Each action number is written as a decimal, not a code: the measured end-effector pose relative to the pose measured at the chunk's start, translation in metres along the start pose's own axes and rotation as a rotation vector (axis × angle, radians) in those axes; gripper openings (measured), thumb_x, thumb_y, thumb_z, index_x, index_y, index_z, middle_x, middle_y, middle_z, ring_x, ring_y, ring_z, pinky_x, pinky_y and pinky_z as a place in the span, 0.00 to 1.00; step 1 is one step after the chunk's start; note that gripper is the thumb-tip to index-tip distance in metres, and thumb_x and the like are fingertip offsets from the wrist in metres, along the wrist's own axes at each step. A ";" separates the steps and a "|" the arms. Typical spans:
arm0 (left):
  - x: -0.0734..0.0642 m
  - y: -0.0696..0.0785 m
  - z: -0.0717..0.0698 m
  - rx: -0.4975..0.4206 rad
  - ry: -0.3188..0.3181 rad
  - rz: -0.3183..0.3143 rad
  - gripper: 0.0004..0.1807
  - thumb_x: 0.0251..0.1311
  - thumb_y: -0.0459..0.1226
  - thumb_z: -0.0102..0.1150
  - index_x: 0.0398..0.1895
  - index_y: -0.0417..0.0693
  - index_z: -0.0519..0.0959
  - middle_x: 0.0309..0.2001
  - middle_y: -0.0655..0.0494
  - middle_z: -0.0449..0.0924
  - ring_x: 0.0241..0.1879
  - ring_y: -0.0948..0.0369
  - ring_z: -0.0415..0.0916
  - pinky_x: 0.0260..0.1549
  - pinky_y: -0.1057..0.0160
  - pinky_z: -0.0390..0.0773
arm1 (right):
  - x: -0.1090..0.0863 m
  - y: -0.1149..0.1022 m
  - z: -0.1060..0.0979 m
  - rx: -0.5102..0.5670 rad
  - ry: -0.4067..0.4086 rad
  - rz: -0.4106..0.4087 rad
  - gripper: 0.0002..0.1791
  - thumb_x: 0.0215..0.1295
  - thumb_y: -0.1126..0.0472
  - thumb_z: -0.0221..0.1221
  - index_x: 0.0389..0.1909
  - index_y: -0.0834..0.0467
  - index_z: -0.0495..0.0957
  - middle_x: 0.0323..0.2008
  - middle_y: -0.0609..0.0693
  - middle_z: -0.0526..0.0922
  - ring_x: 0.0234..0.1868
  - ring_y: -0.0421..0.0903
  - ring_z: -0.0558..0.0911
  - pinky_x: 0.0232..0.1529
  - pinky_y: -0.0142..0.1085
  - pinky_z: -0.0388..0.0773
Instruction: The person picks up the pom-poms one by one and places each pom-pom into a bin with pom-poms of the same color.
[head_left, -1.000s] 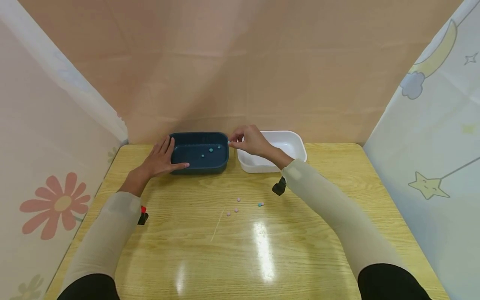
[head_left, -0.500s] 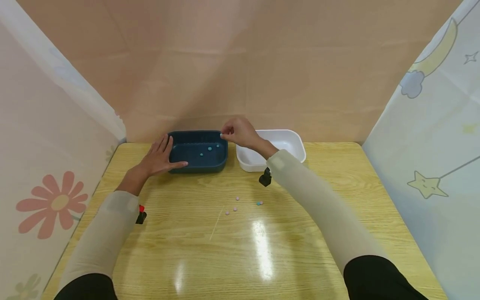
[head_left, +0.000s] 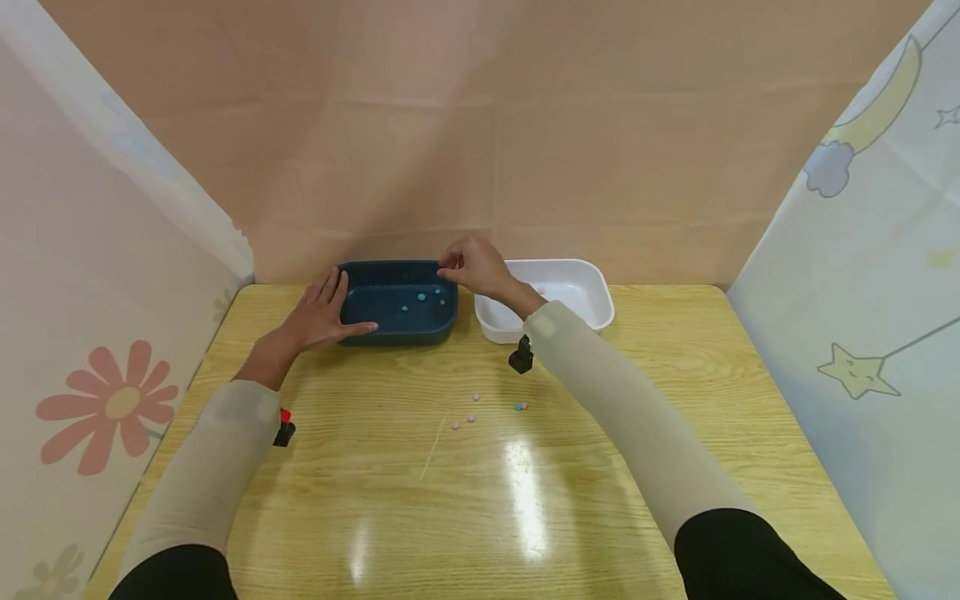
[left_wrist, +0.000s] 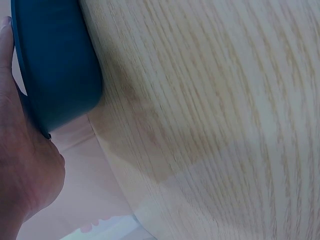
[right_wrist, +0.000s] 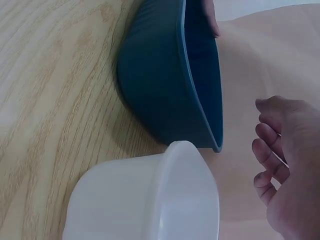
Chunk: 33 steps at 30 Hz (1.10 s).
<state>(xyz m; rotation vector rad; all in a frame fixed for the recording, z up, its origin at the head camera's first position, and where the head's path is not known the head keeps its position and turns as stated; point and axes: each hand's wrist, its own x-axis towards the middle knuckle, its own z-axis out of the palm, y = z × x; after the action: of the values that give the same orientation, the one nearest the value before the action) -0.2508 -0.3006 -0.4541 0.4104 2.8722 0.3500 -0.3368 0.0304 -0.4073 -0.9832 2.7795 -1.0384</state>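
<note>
My left hand (head_left: 318, 312) rests over the left end of a dark blue plastic tray (head_left: 397, 339), fingers spread at the side rim and thumb along the front rim. Several small blue-green beads (head_left: 422, 297) lie inside it. Above the tray's right end hovers my right hand (head_left: 480, 268). In the right wrist view its fingers (right_wrist: 270, 157) are loosely bent with nothing visible between them. The white tray (head_left: 510, 335) stands just to the right, partly under my right wrist, with a pinkish bead (head_left: 542, 290) in it.
On the wooden table (head_left: 375, 500), nearer to me, lie a few loose pink beads (head_left: 471, 418) and a blue-green bead (head_left: 518, 407) beside another pink one. A tan backdrop (head_left: 480, 167) rises behind the trays. Patterned panels (head_left: 862, 250) flank both sides.
My right hand has moved left from the gap between the trays to over the blue tray. The bead in its fingertips is let go, and another bead lies in that tray. The left hand stays put.
</note>
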 end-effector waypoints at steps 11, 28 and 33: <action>0.002 0.003 -0.003 -0.001 -0.003 -0.001 0.67 0.68 0.69 0.54 0.85 0.33 0.31 0.85 0.36 0.20 0.84 0.39 0.23 0.79 0.34 0.30 | -0.019 0.004 -0.015 -0.006 0.036 -0.071 0.11 0.68 0.58 0.71 0.46 0.61 0.91 0.37 0.52 0.90 0.36 0.48 0.84 0.40 0.39 0.79; 0.000 0.002 -0.004 -0.032 0.007 0.003 0.70 0.65 0.72 0.54 0.85 0.33 0.31 0.85 0.35 0.21 0.84 0.39 0.23 0.79 0.34 0.29 | -0.073 0.004 -0.035 -0.109 0.043 -0.233 0.08 0.64 0.60 0.74 0.40 0.60 0.91 0.33 0.50 0.88 0.34 0.51 0.85 0.37 0.41 0.78; 0.001 0.002 -0.004 -0.023 0.008 0.000 0.68 0.67 0.70 0.55 0.85 0.34 0.31 0.85 0.35 0.22 0.85 0.39 0.24 0.79 0.34 0.30 | -0.094 0.000 -0.037 -0.136 -0.015 -0.307 0.08 0.64 0.61 0.74 0.41 0.59 0.91 0.33 0.50 0.86 0.33 0.51 0.85 0.35 0.41 0.79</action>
<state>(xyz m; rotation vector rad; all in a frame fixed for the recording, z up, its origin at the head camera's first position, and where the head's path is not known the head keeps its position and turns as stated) -0.2523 -0.2997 -0.4496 0.4058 2.8734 0.3845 -0.2693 0.1051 -0.3964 -1.4646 2.7762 -0.8687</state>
